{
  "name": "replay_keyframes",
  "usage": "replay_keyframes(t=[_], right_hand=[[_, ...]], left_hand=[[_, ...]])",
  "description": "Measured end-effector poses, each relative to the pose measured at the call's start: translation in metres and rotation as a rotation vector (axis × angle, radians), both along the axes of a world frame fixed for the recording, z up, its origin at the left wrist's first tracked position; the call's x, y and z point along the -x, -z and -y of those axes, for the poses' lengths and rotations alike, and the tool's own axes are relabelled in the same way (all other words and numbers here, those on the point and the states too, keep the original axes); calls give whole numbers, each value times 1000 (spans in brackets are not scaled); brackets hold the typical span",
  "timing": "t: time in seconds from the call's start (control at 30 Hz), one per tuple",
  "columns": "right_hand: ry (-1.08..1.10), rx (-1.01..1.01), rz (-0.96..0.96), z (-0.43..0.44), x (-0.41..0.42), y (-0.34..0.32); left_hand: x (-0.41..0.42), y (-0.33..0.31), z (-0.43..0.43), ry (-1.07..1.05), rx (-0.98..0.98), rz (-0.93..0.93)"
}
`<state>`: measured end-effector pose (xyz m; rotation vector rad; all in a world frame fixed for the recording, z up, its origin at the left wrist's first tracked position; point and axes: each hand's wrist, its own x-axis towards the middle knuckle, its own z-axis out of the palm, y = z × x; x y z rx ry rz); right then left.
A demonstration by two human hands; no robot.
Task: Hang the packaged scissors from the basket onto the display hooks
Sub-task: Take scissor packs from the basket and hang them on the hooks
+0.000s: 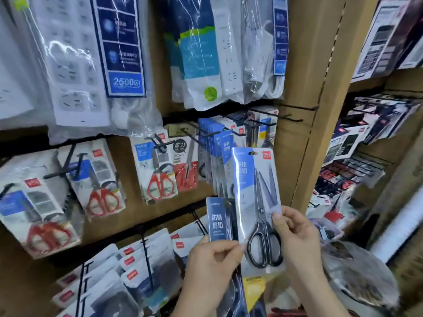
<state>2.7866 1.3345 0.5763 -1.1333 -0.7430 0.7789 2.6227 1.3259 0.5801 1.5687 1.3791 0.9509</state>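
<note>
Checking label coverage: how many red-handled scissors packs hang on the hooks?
3: the far-left pack, the pack right of it, and the mid-row pack. Others may hang hidden behind them.

The brown backboard [297, 65] in front of me carries rows of black hooks [297, 107], with bagged power strips [75, 65] hanging along the top, red-handled scissor packs [103, 179] and a tight row of blue-carded packs [212, 152] below, and white packs [137, 271] lowest.
</note>
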Motion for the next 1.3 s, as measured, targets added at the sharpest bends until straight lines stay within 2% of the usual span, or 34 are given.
replay_keyframes(t=[0.17,0.4,0.57,0.8,0.93,1.07,1.17,1.23,1.3], right_hand=[[-28,-10,3,-48,-17,-6],[-81,-41,118,-95,-38,0],[-118,-26,148,-116,-41,12],[-80,75,414,-159,-46,28],[-57,100,508,-183,-43,29],[-69,141,487,-190,-39,28],[-45,137,484,-174,-45,21],[-205,121,346,-144,-52,10],[-614,131,297,-105,-58,-2]], left_hand=[[-15,0,-37,-43,-14,38],[-35,3,-70,-120,-35,42],[-43,18,-89,-190,-34,-73],[-39,26,-102,-281,-104,-289],[-22,23,-89,-303,-122,-109],[-17,6,-72,-297,-118,116],[-17,-12,-63,-275,-145,183],[-18,-19,-61,-265,-187,202],[-22,-25,-64,-246,-219,267]])
